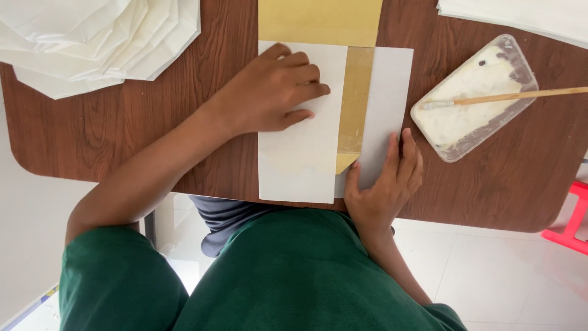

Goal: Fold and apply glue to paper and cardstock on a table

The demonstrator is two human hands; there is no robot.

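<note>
Right hand (pixel 384 187) flat beside left hand (pixel 269 92), pressing paper (pixel 300 159).

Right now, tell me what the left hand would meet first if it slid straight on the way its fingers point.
The left hand, flat on the white sheet, points right; it would likely first meet the tan strip.

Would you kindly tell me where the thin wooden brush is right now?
In the head view, the thin wooden brush lies across the shallow plastic paste tray at the table's right, beyond the right hand.
</note>
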